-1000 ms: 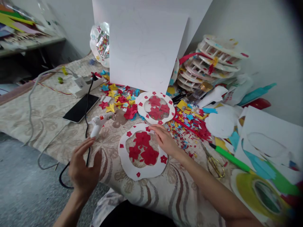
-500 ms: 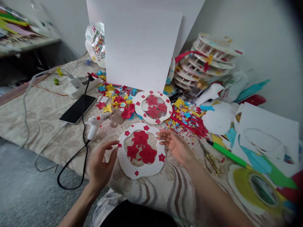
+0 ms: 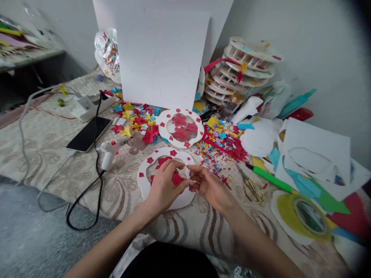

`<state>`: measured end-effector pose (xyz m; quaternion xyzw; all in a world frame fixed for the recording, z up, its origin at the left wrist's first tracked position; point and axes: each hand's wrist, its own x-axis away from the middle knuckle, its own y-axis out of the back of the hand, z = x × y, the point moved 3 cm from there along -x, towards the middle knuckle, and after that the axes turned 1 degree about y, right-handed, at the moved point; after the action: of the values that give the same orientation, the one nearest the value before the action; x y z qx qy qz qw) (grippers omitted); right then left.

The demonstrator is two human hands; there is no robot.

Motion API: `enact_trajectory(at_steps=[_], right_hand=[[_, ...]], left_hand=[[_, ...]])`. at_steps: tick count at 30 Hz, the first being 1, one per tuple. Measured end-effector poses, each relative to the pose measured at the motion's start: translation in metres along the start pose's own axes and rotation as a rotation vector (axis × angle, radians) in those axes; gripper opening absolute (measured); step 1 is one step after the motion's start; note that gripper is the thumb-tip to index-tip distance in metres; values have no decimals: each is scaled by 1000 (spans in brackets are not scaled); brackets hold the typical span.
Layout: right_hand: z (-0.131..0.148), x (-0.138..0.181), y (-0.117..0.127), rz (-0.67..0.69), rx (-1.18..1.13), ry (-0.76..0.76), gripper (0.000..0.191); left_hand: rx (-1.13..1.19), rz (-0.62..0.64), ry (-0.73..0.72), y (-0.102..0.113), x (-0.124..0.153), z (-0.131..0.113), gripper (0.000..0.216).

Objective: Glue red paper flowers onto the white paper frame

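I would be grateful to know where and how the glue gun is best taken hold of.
I'd take the glue gun by its white handle, left hand coming from the near side. The handle points toward that side and the nozzle to the right, so this should avoid the tip. The black cord runs from the handle's near end, so grip above it.

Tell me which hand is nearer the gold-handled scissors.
Right. The right hand is left of the gold-handled scissors; the left hand is farther left, over the white ring.
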<state>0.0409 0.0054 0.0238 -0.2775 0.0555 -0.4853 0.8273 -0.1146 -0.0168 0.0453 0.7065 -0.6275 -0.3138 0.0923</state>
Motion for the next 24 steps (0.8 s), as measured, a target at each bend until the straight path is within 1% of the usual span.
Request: enact_trajectory(at_steps=[3, 6, 9, 11, 13, 15, 17, 19, 22, 24], right_hand=[[-4, 8, -2, 14, 40, 16, 38], [-6, 23, -7, 69, 208, 73, 42], [-8, 42, -13, 106, 490, 194, 46], [-10, 56, -16, 87, 650, 259, 46], [-14, 67, -17, 80, 753, 276, 48], [-19, 77, -16, 87, 811, 276, 51], [-27, 86, -13, 76, 854, 283, 53], [-35, 95, -7, 39, 893, 292, 53], [-50, 110, 1, -45, 899, 303, 52], [-58, 120, 5, -139, 855, 292, 49]], left_hand=[[87, -6, 69, -7, -1, -4, 24], [270, 21, 221, -10, 2, -8, 21], [595, 101, 367, -14, 9, -14, 22], [793, 164, 424, -17, 15, -17, 21], [923, 224, 488, -22, 23, -17, 21], [993, 283, 566, -28, 30, -15, 22], [989, 326, 616, -33, 38, -14, 25], [881, 347, 590, -35, 43, -15, 26], [638, 406, 431, -36, 49, -20, 23], [565, 468, 322, -37, 52, -26, 24]])
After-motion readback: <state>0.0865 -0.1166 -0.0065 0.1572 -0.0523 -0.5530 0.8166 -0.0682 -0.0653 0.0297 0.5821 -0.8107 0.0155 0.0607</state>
